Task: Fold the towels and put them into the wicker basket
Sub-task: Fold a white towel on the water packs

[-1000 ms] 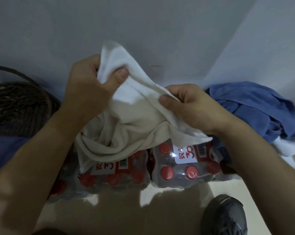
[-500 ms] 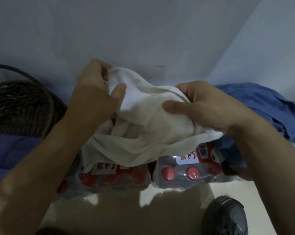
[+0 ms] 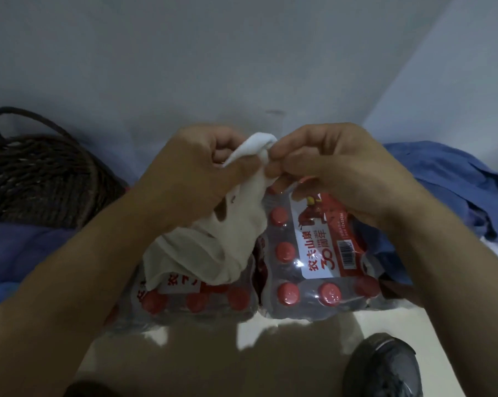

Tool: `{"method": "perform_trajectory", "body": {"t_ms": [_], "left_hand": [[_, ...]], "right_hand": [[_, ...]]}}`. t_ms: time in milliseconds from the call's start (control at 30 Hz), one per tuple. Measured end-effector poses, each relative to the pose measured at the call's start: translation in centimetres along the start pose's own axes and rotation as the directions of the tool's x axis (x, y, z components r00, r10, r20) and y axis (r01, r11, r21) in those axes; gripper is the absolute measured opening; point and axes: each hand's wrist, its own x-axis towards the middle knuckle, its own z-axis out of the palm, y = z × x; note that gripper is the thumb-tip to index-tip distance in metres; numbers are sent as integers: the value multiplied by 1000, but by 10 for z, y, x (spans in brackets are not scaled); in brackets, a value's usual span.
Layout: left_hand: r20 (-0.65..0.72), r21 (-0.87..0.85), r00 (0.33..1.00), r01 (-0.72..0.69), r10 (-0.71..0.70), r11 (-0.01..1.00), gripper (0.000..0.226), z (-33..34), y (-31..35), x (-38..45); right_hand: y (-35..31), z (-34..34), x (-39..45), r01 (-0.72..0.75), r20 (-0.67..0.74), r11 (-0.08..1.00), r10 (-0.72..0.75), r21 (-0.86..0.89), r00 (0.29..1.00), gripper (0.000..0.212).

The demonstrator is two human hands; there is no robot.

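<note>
Centre of frame: left hand (image 3: 193, 179) and right hand (image 3: 336, 173), knuckles almost touching, each pinching the bunched upper edge of a cream towel (image 3: 227, 242) between thumb and curled fingers. The cloth hangs from the grip down and left, its lower edge draped over the left of two shrink-wrapped packs of red-capped water bottles (image 3: 313, 267) on the pale floor. Wicker basket (image 3: 41, 179), dark, with loop handle, at left edge, well apart from the towel. Blue cloth (image 3: 454, 184) heaped at right edge. Grey wall fills the upper frame; dark shoe (image 3: 385, 368) at lower right.
</note>
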Motion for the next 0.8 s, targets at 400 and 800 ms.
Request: {"method": "perform_trajectory", "body": {"t_ms": [400,800], "left_hand": [[247,758,946,-53,-211,650,61,-68,-58,-10],[299,723,915,-31,-272,690,38,-3,-81,-48]], "right_hand": [[65,87,43,256,277,725,-94,-639,956,90],[70,85,7,225,432,608,217,-761,875,30]]}}
